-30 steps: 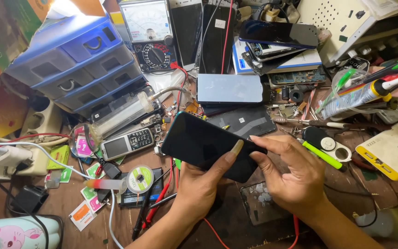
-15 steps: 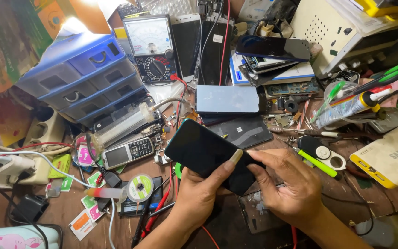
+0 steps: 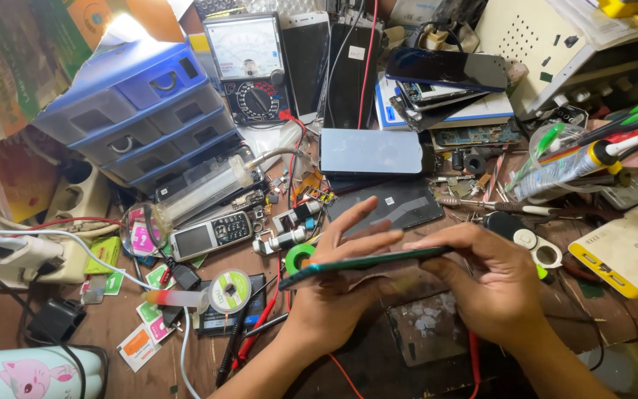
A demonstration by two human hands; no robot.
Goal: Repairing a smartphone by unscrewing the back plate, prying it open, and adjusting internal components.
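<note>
Left hand (image 3: 334,295) and right hand (image 3: 492,284) both gripping a dark phone (image 3: 367,262), edge-on, above the cluttered surface (image 3: 60,355).

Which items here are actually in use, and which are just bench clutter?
In use:
- dark phone, seen edge-on, held between left hand and right hand

Lying about:
- analogue multimeter
- blue drawer unit
- keypad phone
- solder wire spool
- yellow-edged power bank
- stacked phones

Phone (image 3: 367,262) (edge-on) between both hands
</note>
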